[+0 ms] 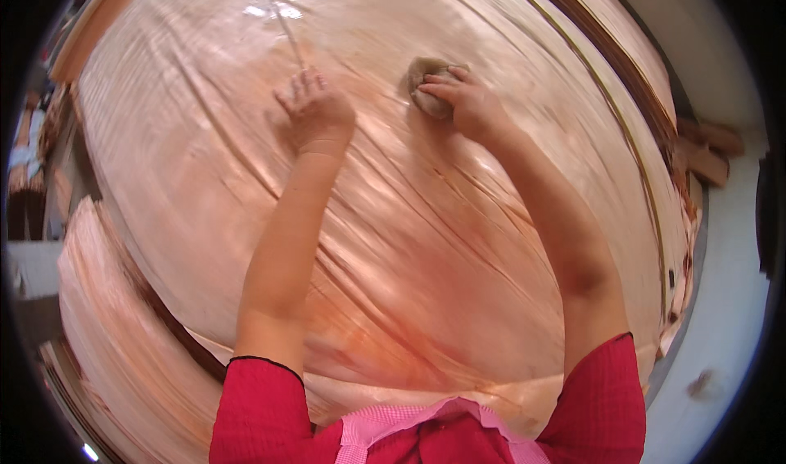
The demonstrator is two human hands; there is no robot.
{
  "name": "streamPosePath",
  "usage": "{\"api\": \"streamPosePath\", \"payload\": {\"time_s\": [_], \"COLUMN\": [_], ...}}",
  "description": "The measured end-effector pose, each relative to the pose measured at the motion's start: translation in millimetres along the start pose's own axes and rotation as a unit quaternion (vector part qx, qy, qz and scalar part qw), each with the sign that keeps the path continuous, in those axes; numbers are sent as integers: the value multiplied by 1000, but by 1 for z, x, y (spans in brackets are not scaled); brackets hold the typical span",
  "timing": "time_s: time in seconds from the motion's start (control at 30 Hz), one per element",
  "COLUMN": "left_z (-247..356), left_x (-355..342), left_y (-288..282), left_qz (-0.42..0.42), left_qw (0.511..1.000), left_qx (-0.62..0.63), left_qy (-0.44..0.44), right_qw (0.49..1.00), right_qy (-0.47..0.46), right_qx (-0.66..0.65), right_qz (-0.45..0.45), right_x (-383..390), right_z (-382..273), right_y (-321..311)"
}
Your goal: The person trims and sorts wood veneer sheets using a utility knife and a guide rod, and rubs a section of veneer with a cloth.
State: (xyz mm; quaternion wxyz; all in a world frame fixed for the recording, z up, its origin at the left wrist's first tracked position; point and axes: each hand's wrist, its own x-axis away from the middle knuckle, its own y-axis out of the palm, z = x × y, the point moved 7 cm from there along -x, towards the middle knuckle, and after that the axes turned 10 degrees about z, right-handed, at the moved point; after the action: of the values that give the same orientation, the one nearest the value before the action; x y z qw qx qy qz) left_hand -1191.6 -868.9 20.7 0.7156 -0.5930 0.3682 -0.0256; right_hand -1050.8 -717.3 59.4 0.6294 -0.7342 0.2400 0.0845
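Over the near edge of the stack of veneer sheets (123,358), the left hand (315,116) lay flat on the top veneer sheet (426,259), fingers spread, while farther in the right hand (467,104) pinched a brownish wad (426,83) against it, best worked with firm, even pressure; no containers showed.
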Motion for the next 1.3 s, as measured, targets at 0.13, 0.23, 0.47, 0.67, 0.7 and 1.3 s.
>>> {"api": "streamPosePath", "payload": {"time_s": [0.13,0.23,0.47,0.67,0.7,1.3], "left_z": [-2,-9,26,211,236,331], "left_x": [-1,0,3,169,216,358], "left_y": [6,2,-37,-115,-125,-216], "left_qz": [-19,-23,138,52,-18,-201], "left_qw": [1000,999,981,770,772,874], "left_qx": [23,-19,22,411,416,177], "left_qy": [10,21,135,485,479,405], "right_qw": [994,979,876,938,957,865], "right_qy": [94,166,411,272,207,432], "right_qx": [46,99,250,181,145,231], "right_qz": [-32,-58,-14,120,143,106], "right_x": [67,126,361,398,385,618], "right_z": [20,24,98,76,65,73], "right_y": [-41,-83,-202,-206,-200,-315]}}
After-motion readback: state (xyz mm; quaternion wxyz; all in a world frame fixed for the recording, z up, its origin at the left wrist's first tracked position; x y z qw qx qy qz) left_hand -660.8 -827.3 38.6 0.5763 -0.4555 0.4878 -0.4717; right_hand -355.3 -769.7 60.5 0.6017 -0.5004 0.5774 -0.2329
